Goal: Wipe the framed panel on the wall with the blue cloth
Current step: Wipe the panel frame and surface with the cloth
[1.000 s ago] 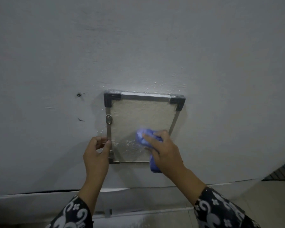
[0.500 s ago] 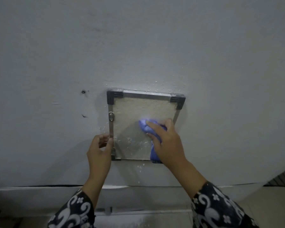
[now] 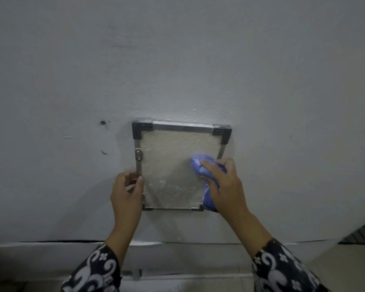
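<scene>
A small framed panel (image 3: 171, 165) with a metal frame, black corner pieces and a rough beige face hangs on the grey wall. White specks cover its lower part. My right hand (image 3: 223, 186) presses a bunched blue cloth (image 3: 200, 163) against the panel's right side, with part of the cloth hanging below the palm. My left hand (image 3: 126, 192) grips the frame's left edge below a small metal latch (image 3: 138, 155), thumb on the frame front.
The grey wall (image 3: 177, 60) fills most of the view, with a small dark hole (image 3: 102, 122) and a scratch left of the panel. A crack and ledge (image 3: 51, 242) run along the wall's base. Tiled floor (image 3: 346, 266) lies at the lower right.
My right hand has carried the blue cloth up and to the right across the panel. My left hand has kept its hold on the frame's left edge.
</scene>
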